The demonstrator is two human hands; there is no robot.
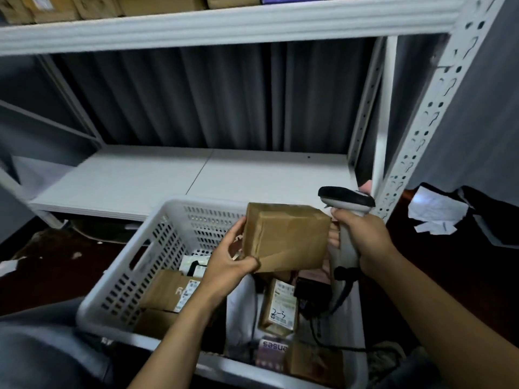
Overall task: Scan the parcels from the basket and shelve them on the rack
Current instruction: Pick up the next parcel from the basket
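Note:
My left hand (pixel 229 262) grips a brown taped cardboard parcel (pixel 286 238) by its left side, holding it above the white perforated basket (pixel 157 248). My right hand (pixel 362 237) grips the handle of a grey and black barcode scanner (pixel 346 199), right beside the parcel's right edge. The scanner head points left over the parcel. Several more parcels lie in the basket, among them a labelled brown box (pixel 279 306) and a brown packet (pixel 171 290). The white rack shelf (pixel 196 178) lies bare just behind the basket.
A white slotted rack post (pixel 432 108) rises at the right. The upper shelf (pixel 224 21) holds several brown parcels. Crumpled white paper (pixel 435 211) lies on the dark floor at the right. A grey curtain hangs behind the rack. The scanner's black cable (pixel 317 329) trails into the basket.

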